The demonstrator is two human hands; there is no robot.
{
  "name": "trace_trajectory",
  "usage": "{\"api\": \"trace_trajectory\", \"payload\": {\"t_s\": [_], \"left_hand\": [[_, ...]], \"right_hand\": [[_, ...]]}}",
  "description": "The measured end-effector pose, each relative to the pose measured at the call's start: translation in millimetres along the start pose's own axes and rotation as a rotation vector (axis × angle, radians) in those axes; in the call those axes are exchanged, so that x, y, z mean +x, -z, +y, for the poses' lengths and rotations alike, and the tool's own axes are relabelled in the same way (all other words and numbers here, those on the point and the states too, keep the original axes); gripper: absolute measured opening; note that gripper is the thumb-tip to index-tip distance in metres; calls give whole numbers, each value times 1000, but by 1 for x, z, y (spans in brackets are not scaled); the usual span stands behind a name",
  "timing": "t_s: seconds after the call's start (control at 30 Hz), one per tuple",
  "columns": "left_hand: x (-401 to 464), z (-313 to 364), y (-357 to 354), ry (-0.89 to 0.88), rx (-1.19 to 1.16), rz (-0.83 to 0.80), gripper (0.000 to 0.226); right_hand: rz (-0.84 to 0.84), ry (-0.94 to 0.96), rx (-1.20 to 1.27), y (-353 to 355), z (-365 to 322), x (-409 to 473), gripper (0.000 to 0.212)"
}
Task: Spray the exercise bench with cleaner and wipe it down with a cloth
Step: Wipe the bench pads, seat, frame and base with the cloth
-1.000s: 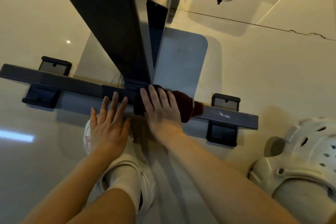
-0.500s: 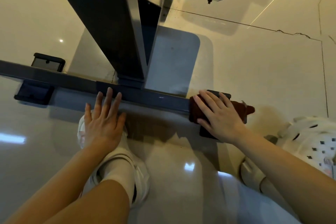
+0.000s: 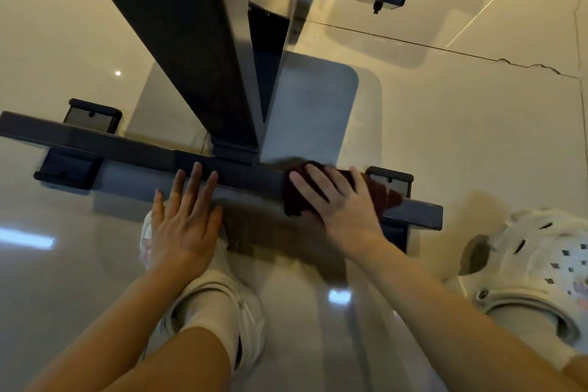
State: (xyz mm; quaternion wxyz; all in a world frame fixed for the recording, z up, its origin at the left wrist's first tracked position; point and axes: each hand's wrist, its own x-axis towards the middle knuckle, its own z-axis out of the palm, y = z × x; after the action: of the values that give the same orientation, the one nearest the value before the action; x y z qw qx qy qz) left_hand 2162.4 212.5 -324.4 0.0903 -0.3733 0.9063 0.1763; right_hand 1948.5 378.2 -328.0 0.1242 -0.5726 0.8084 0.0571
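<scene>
Item: bench base, wiping step in hand. The crossbar [image 3: 241, 173] lies left to right on the tiled floor [image 3: 445, 137], with the dark upright post [image 3: 191, 51] rising from its middle. Right hand [image 3: 340, 200], fingers spread flat, presses a dark red cloth [image 3: 386, 196] onto the bar's right half, just right of the post and near the right foot pad [image 3: 389, 180]. Left hand [image 3: 186, 216], fingers straight and holding nothing, rests its tips on the bar's near edge, left of the post. No spray bottle in sight. Next move, by judgement: slide the cloth along the bar under steady pressure, then cover the unwiped left half.
</scene>
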Motion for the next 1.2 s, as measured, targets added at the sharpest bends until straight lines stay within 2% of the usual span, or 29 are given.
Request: {"api": "trace_trajectory", "payload": {"t_s": [0.13, 0.2, 0.3, 0.43, 0.53, 0.63, 0.73, 0.87, 0.93, 1.03, 1.2], "left_hand": [[0, -1, 0, 14, -21, 0, 63], [1, -3, -1, 18, -31, -6, 64], [1, -6, -4, 0, -14, -4, 64], [0, -6, -4, -6, -18, 27, 64], [-1, 1, -2, 27, 38, 38, 64], [0, 7, 2, 24, 172, 87, 66], [3, 13, 4, 14, 152, 62, 67], [5, 17, 4, 47, 71, 52, 66], [5, 18, 2, 53, 31, 66, 69], [6, 18, -3, 40, -5, 77, 70], [7, 18, -5, 33, 11, 56, 71]], "right_hand": [[-48, -154, -67, -5, 66, -67, 57], [-75, -212, -58, -5, 65, -75, 56], [-64, -261, -4, -4, 28, -56, 58], [4, -68, 78, 12, -46, 15, 65], [-115, 55, 119, 27, -74, 48, 79], [-29, 136, 38, 20, -37, 33, 77], [15, 91, -13, -1, 27, -13, 86], [24, 47, 9, -2, 89, -60, 64], [6, 40, 30, 2, 106, -68, 63], [20, -23, 62, 0, 98, -70, 74], [8, -47, 94, 5, 42, -37, 85]]}}
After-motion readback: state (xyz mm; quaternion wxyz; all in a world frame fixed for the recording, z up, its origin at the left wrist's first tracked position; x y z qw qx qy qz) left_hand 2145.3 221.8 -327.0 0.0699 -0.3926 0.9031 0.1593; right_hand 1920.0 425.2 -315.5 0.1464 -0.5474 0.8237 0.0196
